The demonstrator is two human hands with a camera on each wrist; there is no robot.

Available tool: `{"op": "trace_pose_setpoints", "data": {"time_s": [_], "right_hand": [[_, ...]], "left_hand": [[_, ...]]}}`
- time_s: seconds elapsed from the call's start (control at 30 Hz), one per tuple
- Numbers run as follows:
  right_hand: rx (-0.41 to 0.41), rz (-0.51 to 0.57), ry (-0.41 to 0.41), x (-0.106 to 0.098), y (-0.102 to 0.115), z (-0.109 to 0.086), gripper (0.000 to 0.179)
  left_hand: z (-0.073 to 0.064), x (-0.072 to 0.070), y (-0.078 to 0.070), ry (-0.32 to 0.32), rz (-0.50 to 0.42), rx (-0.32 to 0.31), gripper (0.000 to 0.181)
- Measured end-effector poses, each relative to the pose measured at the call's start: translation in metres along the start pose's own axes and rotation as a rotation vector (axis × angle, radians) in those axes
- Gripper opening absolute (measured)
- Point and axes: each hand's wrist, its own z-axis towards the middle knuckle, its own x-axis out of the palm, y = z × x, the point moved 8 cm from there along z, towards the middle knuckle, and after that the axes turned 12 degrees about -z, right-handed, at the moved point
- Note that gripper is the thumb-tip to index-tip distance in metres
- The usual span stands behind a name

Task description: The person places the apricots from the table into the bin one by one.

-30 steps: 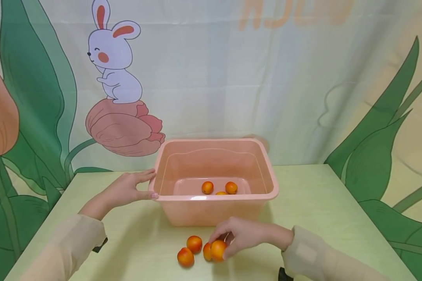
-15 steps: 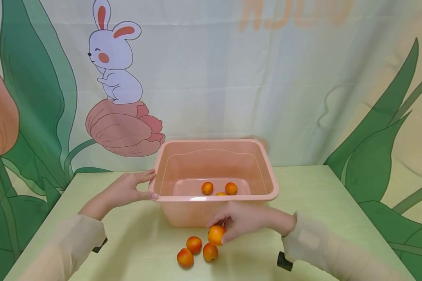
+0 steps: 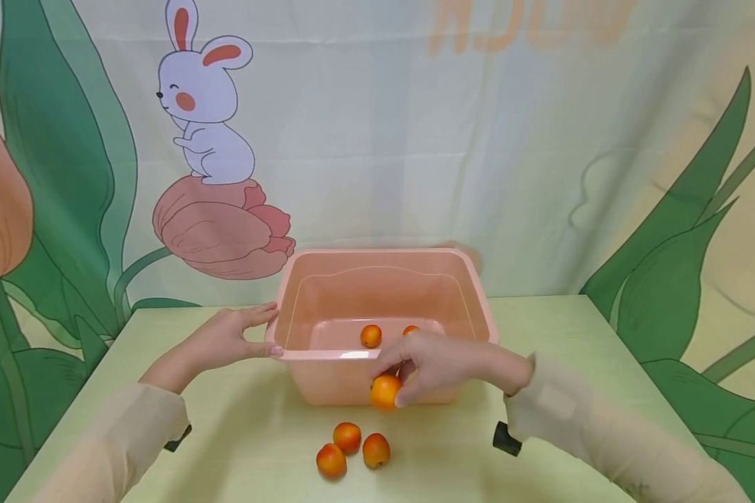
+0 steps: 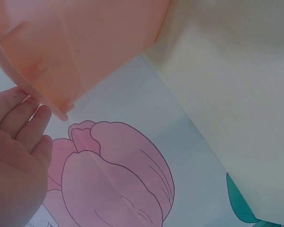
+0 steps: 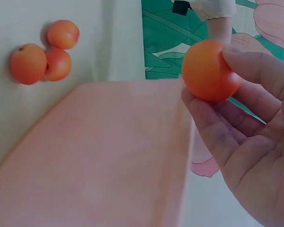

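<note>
A small round orange-red fruit (image 3: 385,392) is pinched between the thumb and fingers of my right hand (image 3: 437,367), held up in front of the pink plastic tub's (image 3: 333,381) near wall. In the right wrist view the fruit (image 5: 210,71) is close beside the tub's rim (image 5: 185,142). My left hand (image 3: 223,340) touches the tub's left rim, its fingers extended and the thumb at the near corner. The left wrist view has those fingertips (image 4: 41,113) against the outer edge. Inside the tub lies one fruit (image 3: 371,336); another (image 3: 410,330) is partly hidden behind my right hand.
On the pale green table (image 3: 226,433), just nearer than the tub, lie three loose fruits: one at the back (image 3: 347,438), one at the left (image 3: 331,461) and one at the right (image 3: 376,450). A printed cloth with a rabbit (image 3: 210,112) hangs behind.
My right hand has lifted one fruit off the table and carried it away from me and up to the tub's near wall. My left hand has stayed at the rim.
</note>
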Motion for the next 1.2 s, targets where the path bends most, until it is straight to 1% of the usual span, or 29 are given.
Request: {"op": "trace_pose_setpoints", "data": {"time_s": [0.2, 0.4, 0.57, 0.73, 0.83, 0.97, 1.1, 1.2], "right_hand": [[0.034, -0.034, -0.001, -0.016, -0.001, 0.003, 0.035], [0.021, -0.043, -0.011, -0.029, -0.003, 0.007, 0.036], [0.057, -0.036, -0.01, -0.035, -0.009, 0.009, 0.037], [0.094, -0.056, -0.012, -0.04, -0.018, 0.012, 0.035], [0.101, -0.066, -0.014, -0.044, -0.022, 0.015, 0.035], [0.123, -0.059, -0.015, -0.05, -0.029, 0.02, 0.034], [0.161, -0.015, -0.007, -0.054, -0.037, 0.026, 0.032], [0.185, 0.0, -0.005, -0.056, -0.043, 0.03, 0.03]], "left_hand": [[0.0, 0.0, 0.001, -0.004, -0.001, 0.012, 0.088], [0.001, 0.0, 0.002, -0.003, 0.0, 0.003, 0.088], [0.001, 0.0, 0.002, -0.003, 0.001, -0.004, 0.087], [0.001, 0.0, 0.003, -0.001, -0.002, -0.005, 0.088], [0.001, 0.001, 0.004, 0.001, -0.005, -0.006, 0.088], [0.001, 0.001, 0.004, -0.001, -0.003, -0.002, 0.088], [0.0, 0.0, 0.003, -0.004, 0.0, 0.004, 0.088], [0.0, -0.001, 0.002, -0.008, 0.004, 0.01, 0.087]]}}
